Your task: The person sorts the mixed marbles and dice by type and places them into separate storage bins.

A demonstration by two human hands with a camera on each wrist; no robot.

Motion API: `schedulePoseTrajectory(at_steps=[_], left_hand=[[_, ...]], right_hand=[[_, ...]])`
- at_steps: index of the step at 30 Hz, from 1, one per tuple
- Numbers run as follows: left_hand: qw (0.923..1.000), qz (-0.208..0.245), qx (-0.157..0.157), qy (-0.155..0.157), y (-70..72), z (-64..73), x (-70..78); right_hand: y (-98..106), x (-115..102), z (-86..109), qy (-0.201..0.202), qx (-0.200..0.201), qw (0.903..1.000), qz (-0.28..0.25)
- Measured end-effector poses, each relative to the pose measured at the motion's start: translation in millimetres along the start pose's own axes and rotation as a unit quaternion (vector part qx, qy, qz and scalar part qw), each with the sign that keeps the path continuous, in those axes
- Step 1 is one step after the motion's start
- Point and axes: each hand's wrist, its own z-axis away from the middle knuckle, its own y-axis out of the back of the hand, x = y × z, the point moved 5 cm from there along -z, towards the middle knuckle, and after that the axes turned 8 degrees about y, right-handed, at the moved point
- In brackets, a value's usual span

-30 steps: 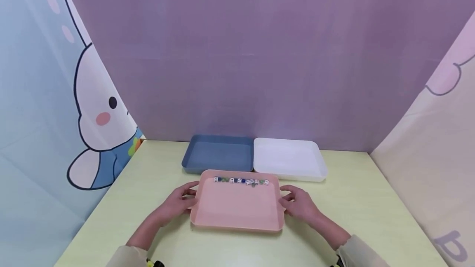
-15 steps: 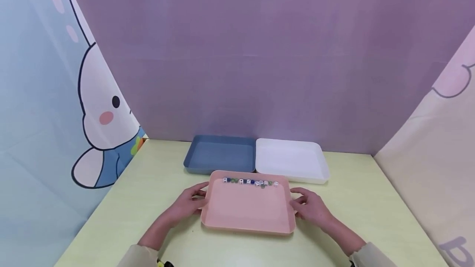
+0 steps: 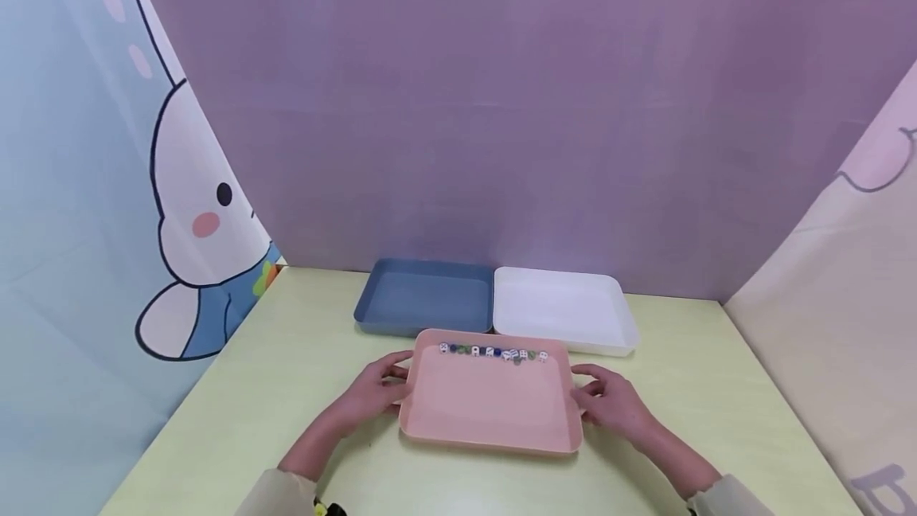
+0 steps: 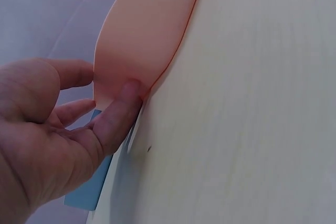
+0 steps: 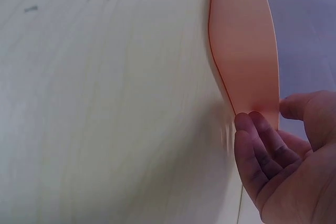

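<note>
A shallow pink tray (image 3: pixel 494 408) lies in the middle of the table in the head view. Along its far side runs a row of white dice (image 3: pixel 476 351), mixed with small green pieces (image 3: pixel 466 349) and dark blue pieces (image 3: pixel 497 353) that look like glass beads. My left hand (image 3: pixel 371 395) holds the tray's left end; in the left wrist view its fingertips press the outer wall near the bottom edge. My right hand (image 3: pixel 614 402) grips the opposite end, with several fingers (image 5: pixel 273 142) against the wall's lower edge and another digit at the rim.
Behind the pink tray stand a blue tray (image 3: pixel 430 297) and a white tray (image 3: pixel 562 305), side by side. A purple curtain (image 3: pixel 458 142) rises at the back of the pale table (image 3: pixel 315 349). Printed cloths hang at left and right.
Both hands have moved the pink tray to the right relative to the blue and white trays, with the dice and small pieces still in a row. Both hands keep their hold.
</note>
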Motion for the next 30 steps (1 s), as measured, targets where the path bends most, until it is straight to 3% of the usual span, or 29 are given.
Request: schedulePoseTrajectory(at_steps=[4, 15, 21, 26, 30], left_hand=[[0.9999, 0.004, 0.013, 0.007, 0.2, -1.9, -2.6], [0.9999, -0.004, 0.012, 0.005, -1.9, -1.9, 3.1], [0.9999, -0.003, 0.011, 0.009, -0.3, -2.7, 2.1], [0.9998, -0.004, 0.019, 0.011, -0.3, -2.5, 1.8], [0.9996, -0.008, 0.025, 0.012, -1.5, -1.4, 1.8]], right_hand=[[-2.2, 1.7, 0.0, 0.002, -0.002, 1.0, -0.006], [-2.9, -0.2, 1.7, -0.008, 0.014, 0.9997, -0.016], [-0.2, -0.7, 0.5, -0.005, -0.002, 0.9999, -0.009], [10.0, -17.9, -7.8, 0.066, -0.008, 0.9949, 0.075], [16.0, -45.6, -15.0, 0.16, 0.019, 0.9705, 0.179]])
